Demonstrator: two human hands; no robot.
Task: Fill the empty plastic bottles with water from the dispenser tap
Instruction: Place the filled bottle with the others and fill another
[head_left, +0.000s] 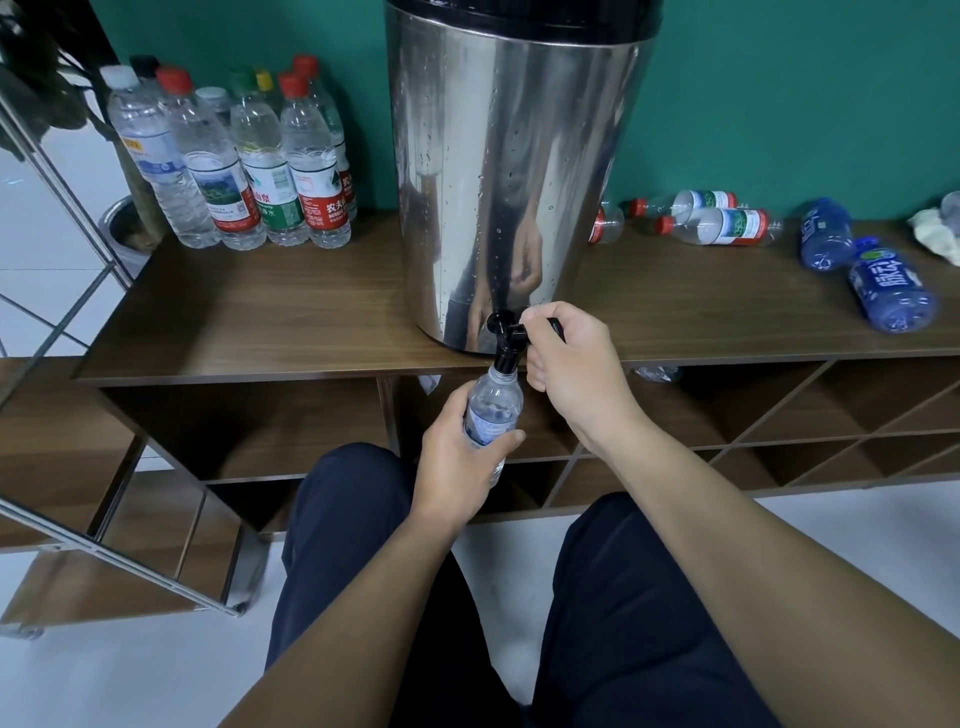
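Observation:
A tall steel water dispenser (498, 171) stands on the wooden shelf top (270, 312), its black tap (506, 338) over the front edge. My left hand (462, 457) grips a clear plastic bottle (493, 410) with a blue label, holding its open neck right under the tap spout. My right hand (571, 358) is curled round the tap's black lever. Several capped bottles (239, 161) stand upright at the back left. Empty bottles with red caps (719, 226) and two blue bottles (891, 291) lie on their sides to the right.
A green wall rises behind the shelf. Open wooden cubbies (779, 415) lie below the top. A metal-framed rack (104, 545) leans at the left. A crumpled cloth (935, 228) sits at the far right. My knees in dark trousers (649, 597) are below the hands.

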